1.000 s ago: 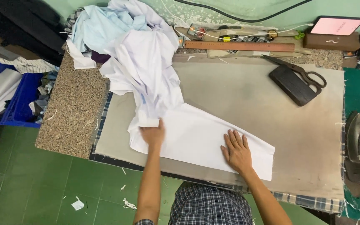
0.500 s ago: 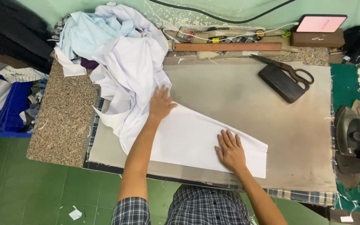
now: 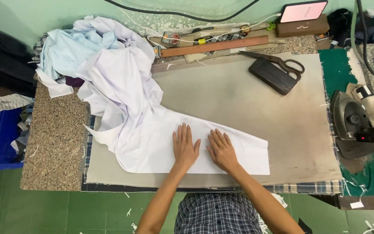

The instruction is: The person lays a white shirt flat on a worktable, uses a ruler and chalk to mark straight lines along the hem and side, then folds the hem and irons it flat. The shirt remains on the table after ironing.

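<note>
Cloth in pale blue and white lies heaped at ten o'clock on the ironing table. From it a white garment spreads flat toward five o'clock. Left hand presses palm-down on the garment near six o'clock, fingers released and spread. Right hand lies just beside it, also flat and unclenched. A wooden ruler sits at twelve, black scissors at one, an iron at three.
</note>
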